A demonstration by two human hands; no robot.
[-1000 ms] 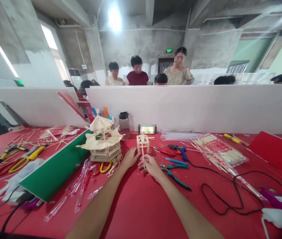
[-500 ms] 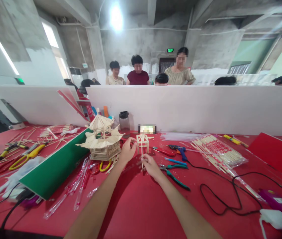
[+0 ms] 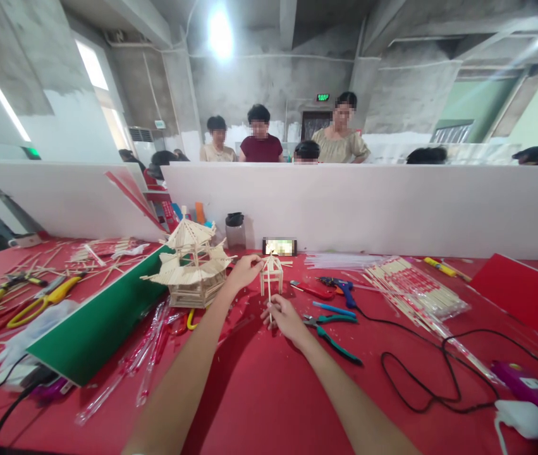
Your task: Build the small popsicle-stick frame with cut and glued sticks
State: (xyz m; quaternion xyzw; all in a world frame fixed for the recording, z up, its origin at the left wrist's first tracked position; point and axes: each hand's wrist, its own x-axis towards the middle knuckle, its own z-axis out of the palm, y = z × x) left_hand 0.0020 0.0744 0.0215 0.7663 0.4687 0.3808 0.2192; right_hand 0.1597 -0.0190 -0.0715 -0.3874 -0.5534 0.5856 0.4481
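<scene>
A small stick frame (image 3: 276,273) is standing on the tabletop (image 3: 259,392); the left hand (image 3: 246,270), newly raised beside its roof, is perhaps steadying it, grip unclear; the right hand (image 3: 284,315) is pinching a wooden stick (image 3: 269,291) before it.

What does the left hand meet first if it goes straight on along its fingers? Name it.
Most likely the small wooden-stick frame, near its top, just beyond the left hand's fingers; with depth unclear, they may already be touching it.
</scene>
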